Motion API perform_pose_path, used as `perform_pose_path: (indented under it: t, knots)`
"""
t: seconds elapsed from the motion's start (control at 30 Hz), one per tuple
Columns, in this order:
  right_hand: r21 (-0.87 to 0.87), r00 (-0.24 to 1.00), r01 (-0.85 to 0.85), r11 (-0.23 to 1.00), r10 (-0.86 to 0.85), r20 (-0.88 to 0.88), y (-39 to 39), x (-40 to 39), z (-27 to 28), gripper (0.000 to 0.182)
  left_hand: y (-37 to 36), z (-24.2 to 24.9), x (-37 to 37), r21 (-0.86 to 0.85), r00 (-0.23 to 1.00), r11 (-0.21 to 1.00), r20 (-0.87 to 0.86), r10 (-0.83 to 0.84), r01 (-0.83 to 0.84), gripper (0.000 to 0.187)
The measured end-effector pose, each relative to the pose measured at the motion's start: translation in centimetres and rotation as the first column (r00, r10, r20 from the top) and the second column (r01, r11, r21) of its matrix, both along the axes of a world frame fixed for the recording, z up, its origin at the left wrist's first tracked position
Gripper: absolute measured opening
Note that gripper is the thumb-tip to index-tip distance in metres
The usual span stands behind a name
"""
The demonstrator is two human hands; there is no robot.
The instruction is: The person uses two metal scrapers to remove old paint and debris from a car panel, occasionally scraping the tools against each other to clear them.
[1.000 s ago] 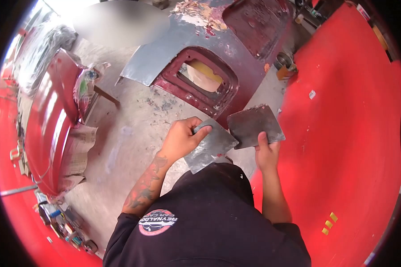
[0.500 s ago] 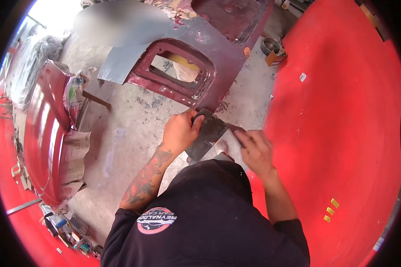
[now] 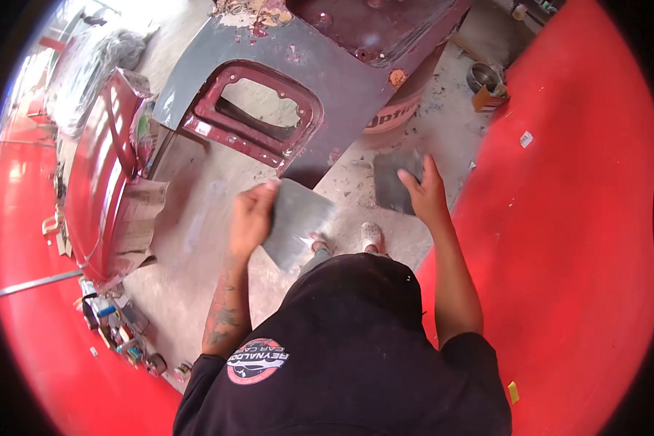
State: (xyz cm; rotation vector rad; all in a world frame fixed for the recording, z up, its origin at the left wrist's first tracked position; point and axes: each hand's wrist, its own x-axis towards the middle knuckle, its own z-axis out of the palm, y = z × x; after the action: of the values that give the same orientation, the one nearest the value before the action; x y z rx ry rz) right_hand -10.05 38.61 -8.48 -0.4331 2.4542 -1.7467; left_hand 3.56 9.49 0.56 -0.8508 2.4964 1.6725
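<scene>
My left hand (image 3: 251, 218) pinches a thin grey piece of sandpaper (image 3: 298, 221) by its edge, with the sheet tilted and catching the light. To the right, my right hand (image 3: 430, 190) holds a darker square piece of sandpaper (image 3: 394, 182), thumb across its face. The two pieces are apart. Just beyond my hands is a grey-primed car body panel (image 3: 334, 102) with a maroon rectangular recess, chipped paint and patches of filler. The lower corner of this panel lies close above the left sheet.
A glossy red bumper (image 3: 109, 182), partly masked with brown paper (image 3: 144, 211), stands at left. Tools (image 3: 120, 330) lie below it. A large red painted surface (image 3: 559, 218) fills the right side. A bucket (image 3: 394, 116) and a metal bowl (image 3: 482, 75) sit farther off.
My hands have moved apart, each with a piece of sandpaper; they were close together at one dark sheet. My view has shifted, and a bucket now shows behind the panel.
</scene>
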Motion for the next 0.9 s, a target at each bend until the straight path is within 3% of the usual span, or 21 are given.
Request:
perform_pose_path:
  t: [0.07,0.13,0.17,0.23,0.27,0.3,0.43,0.5,0.57,0.63,0.67,0.77,0.8,0.83,0.9]
  knots:
    - [-0.062,0.997,-0.026,0.998,0.021,-0.079,-2.3,-2.3,1.1,0.046,-1.9,-0.4,1.1,0.003,0.995,0.996,0.044,0.092,-0.092,0.040]
    - [-0.112,0.988,-0.029,0.993,0.012,-0.156,-4.1,-3.9,1.7,0.044,-3.0,-0.7,1.6,0.006,0.948,0.971,-0.218,0.233,-0.237,0.036]
    - [-0.120,0.988,-0.038,0.992,0.019,-0.152,-4.6,-3.8,1.6,0.044,-3.4,-0.5,1.6,0.121,0.941,0.965,-0.226,0.253,-0.231,0.038]
    - [0.075,0.986,-0.117,0.990,0.125,-0.111,-5.9,-3.5,0.9,0.038,-3.6,0.4,1.0,0.155,0.931,0.951,-0.217,0.295,-0.266,0.043]
    - [-0.054,0.947,-0.232,0.971,0.213,-0.241,-6.6,-2.9,0.3,0.032,-4.0,0.6,0.6,0.147,0.928,0.951,-0.222,0.299,-0.271,0.043]
    - [-0.062,0.945,-0.236,0.970,0.215,-0.245,-6.7,-2.7,0.5,0.032,-4.5,0.8,0.4,0.160,0.932,0.947,-0.194,0.307,-0.278,0.045]
    - [-0.054,0.969,-0.093,0.994,0.078,-0.235,-6.5,-3.4,0.4,0.030,-5.0,1.6,-1.0,0.175,0.950,0.955,-0.163,0.267,-0.238,0.048]
    - [0.023,0.971,-0.129,0.991,0.131,-0.200,-6.8,-2.7,0.3,0.029,-5.1,1.9,-1.3,0.195,0.956,0.954,-0.143,0.258,-0.228,0.048]
    - [-0.046,0.935,-0.218,0.975,0.195,-0.297,-7.0,-1.9,0.6,0.029,-5.0,2.1,-1.7,0.219,0.964,0.953,-0.121,0.238,-0.208,0.049]
    - [0.040,0.905,-0.274,0.961,0.271,-0.329,-6.5,-1.9,1.4,0.029,-4.8,2.4,-2.0,0.190,0.963,0.961,-0.141,0.230,-0.202,0.050]
    - [0.035,0.971,-0.179,0.983,0.182,-0.154,-6.2,-2.3,2.0,0.027,-4.8,2.4,-2.0,0.190,0.964,0.962,-0.140,0.225,-0.196,0.050]
    - [0.079,0.979,-0.146,0.986,0.156,-0.135,-6.3,-2.1,1.0,0.024,-5.2,2.5,-1.9,0.153,0.970,0.975,-0.154,0.186,-0.162,0.050]
    - [0.052,0.930,-0.249,0.967,0.254,-0.265,-6.6,-1.1,0.8,0.025,-5.3,2.5,-1.9,0.134,0.975,0.979,-0.140,0.175,-0.157,0.051]
    - [0.007,0.901,-0.381,0.925,0.373,-0.221,-6.8,-0.3,0.8,0.025,-5.4,2.5,-1.9,0.116,0.979,0.982,-0.123,0.164,-0.149,0.051]
    - [0.052,0.900,-0.356,0.933,0.357,-0.252,-6.8,-0.1,0.7,0.025,-5.4,2.5,-2.0,0.144,0.979,0.979,-0.126,0.160,-0.142,0.050]
